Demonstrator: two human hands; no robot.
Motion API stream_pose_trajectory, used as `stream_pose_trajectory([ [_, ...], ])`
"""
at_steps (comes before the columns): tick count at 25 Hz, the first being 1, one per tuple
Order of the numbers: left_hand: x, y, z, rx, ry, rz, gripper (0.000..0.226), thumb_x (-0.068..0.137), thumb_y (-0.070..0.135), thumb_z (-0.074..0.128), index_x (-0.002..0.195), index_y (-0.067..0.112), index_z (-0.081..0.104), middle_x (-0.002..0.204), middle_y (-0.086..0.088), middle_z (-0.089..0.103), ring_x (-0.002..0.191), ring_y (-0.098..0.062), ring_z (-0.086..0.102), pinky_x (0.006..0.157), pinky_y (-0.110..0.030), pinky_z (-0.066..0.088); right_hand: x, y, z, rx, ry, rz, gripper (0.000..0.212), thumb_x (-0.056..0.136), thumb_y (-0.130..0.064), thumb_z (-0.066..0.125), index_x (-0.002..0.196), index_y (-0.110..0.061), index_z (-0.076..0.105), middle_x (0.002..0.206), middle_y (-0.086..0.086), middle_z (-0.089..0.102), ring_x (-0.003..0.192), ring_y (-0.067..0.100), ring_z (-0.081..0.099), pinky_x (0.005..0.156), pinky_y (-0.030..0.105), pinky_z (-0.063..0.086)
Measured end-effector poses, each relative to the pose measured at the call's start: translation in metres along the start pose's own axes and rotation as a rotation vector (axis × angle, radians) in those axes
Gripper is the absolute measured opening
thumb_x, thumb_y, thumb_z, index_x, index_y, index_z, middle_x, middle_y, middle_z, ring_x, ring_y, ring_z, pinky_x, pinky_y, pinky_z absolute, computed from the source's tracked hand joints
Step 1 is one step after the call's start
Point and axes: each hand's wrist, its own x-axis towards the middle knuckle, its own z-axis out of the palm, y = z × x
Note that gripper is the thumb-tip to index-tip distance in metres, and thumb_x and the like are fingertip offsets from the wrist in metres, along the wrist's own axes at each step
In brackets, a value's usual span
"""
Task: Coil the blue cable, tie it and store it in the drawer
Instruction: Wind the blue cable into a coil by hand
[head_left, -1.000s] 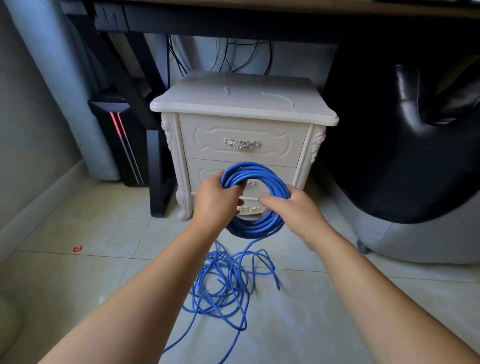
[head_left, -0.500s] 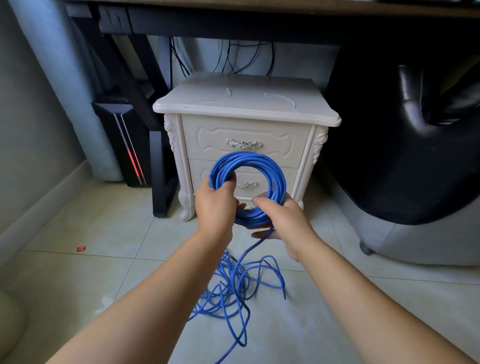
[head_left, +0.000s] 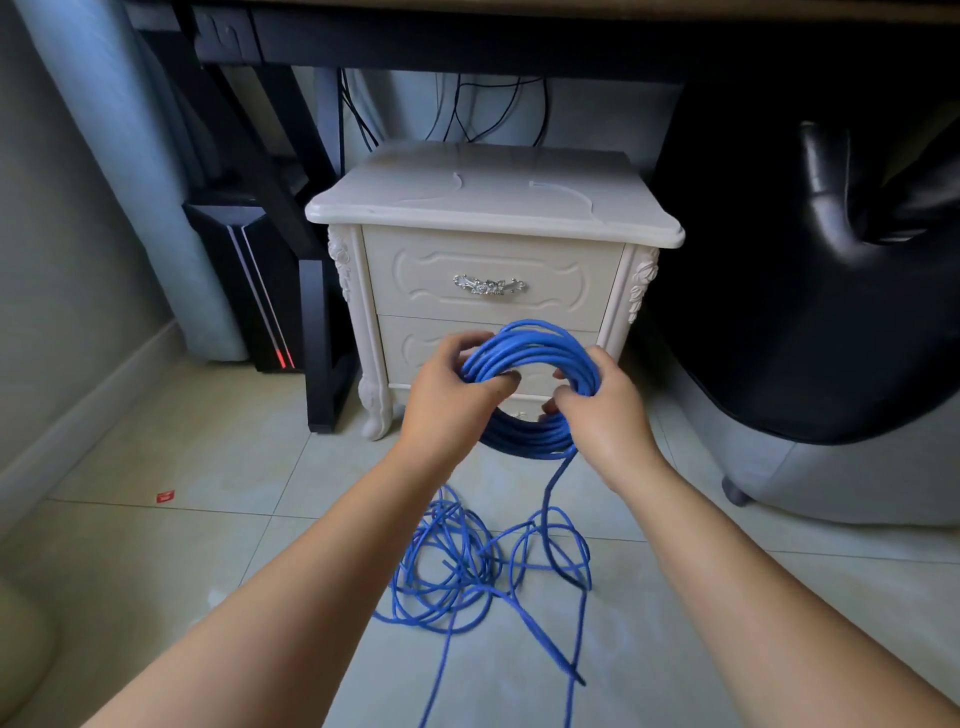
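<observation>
A coil of blue cable (head_left: 535, 345) hangs upright in front of a white nightstand (head_left: 488, 202). My left hand (head_left: 449, 395) grips the coil's left side, thumb curled through the loop. My right hand (head_left: 597, 408) grips the right side of the coil. One strand runs down from the coil's bottom to a loose tangle of blue cable (head_left: 467, 566) on the tiled floor. Both drawers of the nightstand are closed; the upper drawer (head_left: 441, 280) has a silver handle (head_left: 489, 285). The lower drawer is partly hidden behind the coil and my hands.
A black desk leg (head_left: 322, 332) and a black computer tower (head_left: 249, 291) stand left of the nightstand. A black leather seat (head_left: 810, 291) on a grey base fills the right side. Black wires hang behind the nightstand. A small red scrap (head_left: 165, 496) lies on the floor.
My right hand moved from the coil's lower edge up to its right side, laying another turn on. The loose cable on the floor has shifted and spread to the right.
</observation>
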Motion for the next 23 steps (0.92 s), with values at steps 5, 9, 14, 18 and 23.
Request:
stream_pose_trajectory([
  [5, 0.003, -0.005, -0.008, 0.449, -0.187, 0.336, 0.054, 0.076, 0.009, 0.07, 0.125, 0.026, 0.054, 0.108, 0.005, 0.06, 0.094, -0.007, 0.06, 0.078, -0.008, 0.042, -0.009, -0.008, -0.001, -0.578, -0.103, -0.32, 0.029, 0.081, -0.003, 0.052, 0.103, -0.021, 0.05, 0.084, 0.003, 0.057, 0.077, 0.032, 0.049, 0.065, 0.038, 0.042],
  [9, 0.001, -0.003, -0.011, 0.576, -0.143, 0.384, 0.014, 0.08, 0.014, 0.066, 0.085, 0.012, 0.053, 0.069, 0.003, 0.058, 0.064, -0.017, 0.051, 0.055, -0.021, 0.035, -0.013, -0.012, -0.003, -0.663, -0.1, -0.409, 0.029, 0.083, -0.007, 0.053, 0.109, -0.021, 0.051, 0.095, 0.003, 0.062, 0.084, 0.033, 0.055, 0.07, 0.039, 0.046],
  [14, 0.001, 0.002, -0.01, 0.301, -0.043, 0.26, 0.01, 0.085, 0.012, 0.065, 0.081, 0.011, 0.055, 0.061, -0.001, 0.053, 0.06, -0.027, 0.052, 0.057, -0.036, 0.044, -0.009, -0.015, -0.003, -0.239, -0.101, -0.165, 0.016, 0.081, -0.021, 0.065, 0.093, -0.03, 0.06, 0.079, -0.006, 0.064, 0.077, 0.02, 0.06, 0.067, 0.031, 0.047],
  [18, 0.003, 0.007, -0.011, 0.019, 0.074, 0.104, 0.01, 0.089, 0.012, 0.062, 0.085, 0.007, 0.056, 0.064, -0.004, 0.049, 0.058, -0.021, 0.048, 0.054, -0.031, 0.044, -0.009, -0.01, -0.001, 0.046, -0.164, 0.088, 0.018, 0.082, -0.021, 0.068, 0.096, -0.03, 0.061, 0.092, 0.006, 0.071, 0.084, 0.025, 0.071, 0.069, 0.04, 0.062],
  [23, 0.001, 0.002, 0.0, -0.281, 0.129, -0.069, 0.003, 0.092, 0.013, 0.06, 0.09, 0.01, 0.059, 0.053, 0.009, 0.04, 0.044, -0.007, 0.041, 0.055, -0.028, 0.046, -0.014, -0.01, 0.012, 0.407, -0.1, 0.21, 0.021, 0.089, -0.017, 0.068, 0.107, -0.021, 0.057, 0.095, 0.012, 0.074, 0.08, 0.021, 0.075, 0.069, 0.037, 0.06],
])
